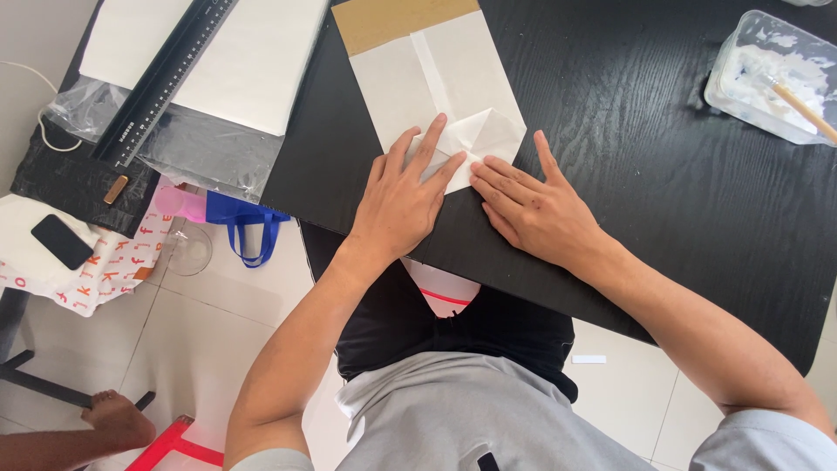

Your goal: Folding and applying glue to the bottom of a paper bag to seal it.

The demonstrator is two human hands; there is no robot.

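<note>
A folded white paper bag lies flat on a black wood-grain table, its long axis running from the person's near edge away toward the far side, leaning slightly left; a brown strip marks its far end and the folded triangular flaps sit at the near end. The left hand rests flat on those folds, fingers straight and spread a little, gripping nothing. The right hand lies flat just beside it, fingertips touching the bag's near corner, fingers likewise extended.

The bag's near end sits close to the table's front edge, with broad bare tabletop to the right. Far right stands a clear plastic tub of white paste with a stick in it, well apart. To the left, beyond the table edge, a black ruler lies across white sheets. Below is pale tiled floor, a blue bag and a black phone.
</note>
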